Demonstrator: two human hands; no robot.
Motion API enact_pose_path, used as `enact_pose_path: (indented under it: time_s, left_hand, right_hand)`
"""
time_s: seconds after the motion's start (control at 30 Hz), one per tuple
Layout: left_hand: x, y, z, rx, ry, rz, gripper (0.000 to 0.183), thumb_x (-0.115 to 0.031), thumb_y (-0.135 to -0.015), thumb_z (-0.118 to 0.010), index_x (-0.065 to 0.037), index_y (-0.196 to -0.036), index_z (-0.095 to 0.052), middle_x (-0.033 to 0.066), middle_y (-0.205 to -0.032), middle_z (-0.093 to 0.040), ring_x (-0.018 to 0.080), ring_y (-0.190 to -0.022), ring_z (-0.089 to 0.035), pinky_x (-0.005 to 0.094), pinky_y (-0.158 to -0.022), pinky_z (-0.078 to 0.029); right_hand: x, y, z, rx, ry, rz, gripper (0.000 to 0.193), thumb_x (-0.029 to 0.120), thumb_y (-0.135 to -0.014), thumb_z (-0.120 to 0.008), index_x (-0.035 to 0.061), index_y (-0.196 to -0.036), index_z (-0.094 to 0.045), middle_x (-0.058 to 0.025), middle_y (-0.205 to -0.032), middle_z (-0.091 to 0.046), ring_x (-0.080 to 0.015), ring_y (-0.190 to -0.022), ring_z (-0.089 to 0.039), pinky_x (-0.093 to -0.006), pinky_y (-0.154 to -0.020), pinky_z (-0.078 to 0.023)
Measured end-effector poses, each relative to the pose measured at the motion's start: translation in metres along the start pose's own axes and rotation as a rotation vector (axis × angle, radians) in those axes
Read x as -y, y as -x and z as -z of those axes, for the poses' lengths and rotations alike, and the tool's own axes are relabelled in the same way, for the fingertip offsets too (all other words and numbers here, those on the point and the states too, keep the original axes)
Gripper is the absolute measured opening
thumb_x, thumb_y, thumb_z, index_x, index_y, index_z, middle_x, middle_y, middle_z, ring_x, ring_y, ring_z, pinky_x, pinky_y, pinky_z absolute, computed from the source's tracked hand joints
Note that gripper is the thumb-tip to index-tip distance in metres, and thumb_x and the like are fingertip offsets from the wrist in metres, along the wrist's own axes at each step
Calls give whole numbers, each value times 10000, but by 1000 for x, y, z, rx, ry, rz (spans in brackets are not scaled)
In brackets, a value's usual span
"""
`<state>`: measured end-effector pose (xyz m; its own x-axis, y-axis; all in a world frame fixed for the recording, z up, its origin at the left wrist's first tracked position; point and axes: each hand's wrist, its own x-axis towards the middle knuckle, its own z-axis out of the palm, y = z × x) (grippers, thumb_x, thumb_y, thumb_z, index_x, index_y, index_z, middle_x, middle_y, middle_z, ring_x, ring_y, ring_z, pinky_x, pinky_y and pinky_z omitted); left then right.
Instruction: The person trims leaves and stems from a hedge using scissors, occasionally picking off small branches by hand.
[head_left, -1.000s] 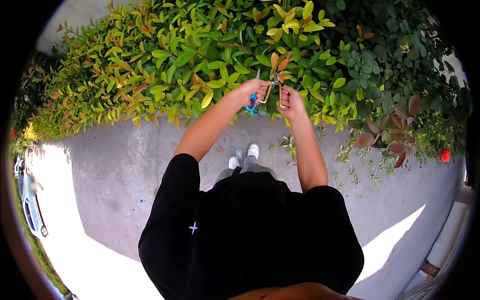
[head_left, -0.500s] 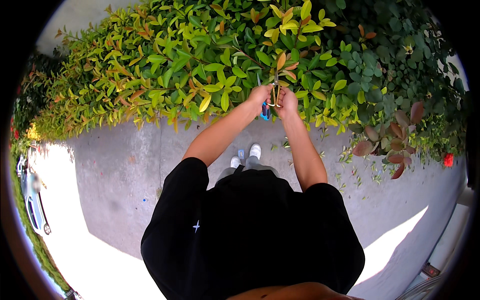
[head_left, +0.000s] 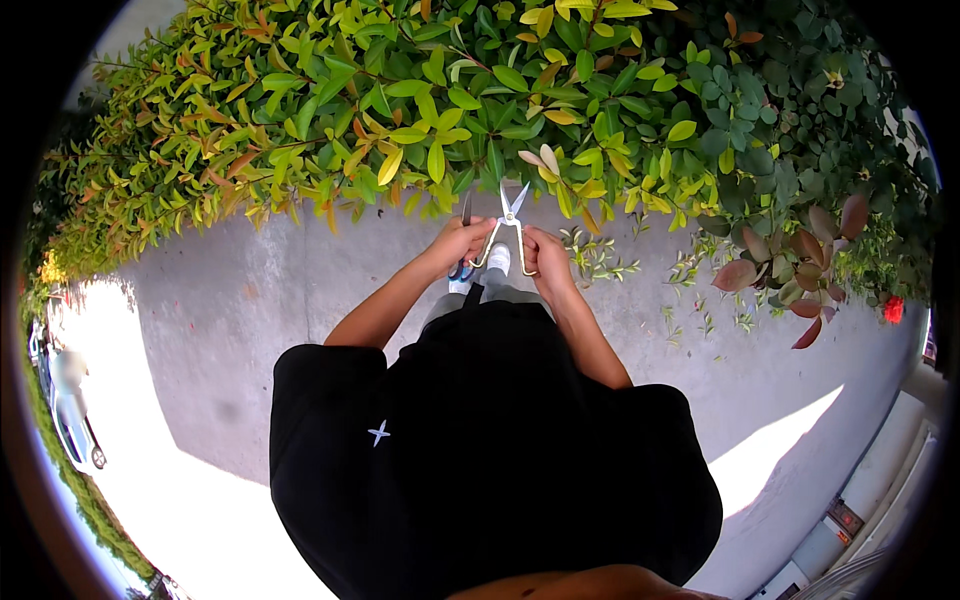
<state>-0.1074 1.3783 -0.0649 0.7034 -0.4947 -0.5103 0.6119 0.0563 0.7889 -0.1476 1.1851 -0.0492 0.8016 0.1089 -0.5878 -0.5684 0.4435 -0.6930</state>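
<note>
Between my hands are pale-gold-handled garden scissors [head_left: 511, 221], their silver blades spread and pointing at the hedge [head_left: 400, 110]. My left hand [head_left: 457, 246] is closed on their left handle. It also keeps a second pair of scissors with blue handles [head_left: 461, 271], whose dark blade sticks up past the fingers. My right hand [head_left: 546, 258] grips the right handle of the gold pair. Just beyond the blade tips hang leaves at the hedge's lower edge; no stem shows between the blades.
Cut sprigs [head_left: 600, 258] lie on the grey pavement [head_left: 240, 330] below the hedge. A reddish-leaved shoot [head_left: 790, 262] juts out at the right, near a red flower [head_left: 893, 309]. My shoes [head_left: 499, 258] are beneath my hands. A parked car [head_left: 75, 415] stands far left.
Both hands have come back from the foliage toward my body, bringing both pairs of scissors. The gold-handled blades, nearly together among the leaves before, are now spread apart.
</note>
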Motion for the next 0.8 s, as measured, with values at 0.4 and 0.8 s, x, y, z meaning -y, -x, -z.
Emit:
enact_pose_path:
  time_s: [0.4, 0.8]
  left_hand:
    - [-6, -105, -50, 28, -199, 136, 292, -313, -917, -618, -104, -724, -557, -50, -551, -405, 73, -433, -355, 263, -379, -283]
    - [15, -94, -102, -213, 59, 37, 330, -314, -953, -564, -145, -678, -500, -52, -564, -414, 75, -451, -372, 259, -388, -281]
  right_hand:
    - [12, -38, 63, -151, -348, 4, 310, 259, -983, -499, 182, -682, -507, 87, -469, -346, -47, -342, -205, -238, -343, -145]
    - [-14, -69, 59, -571, -414, 268, 255, 262, -984, -538, 121, -773, -562, 70, -542, -423, -59, -397, -314, -253, -371, -212]
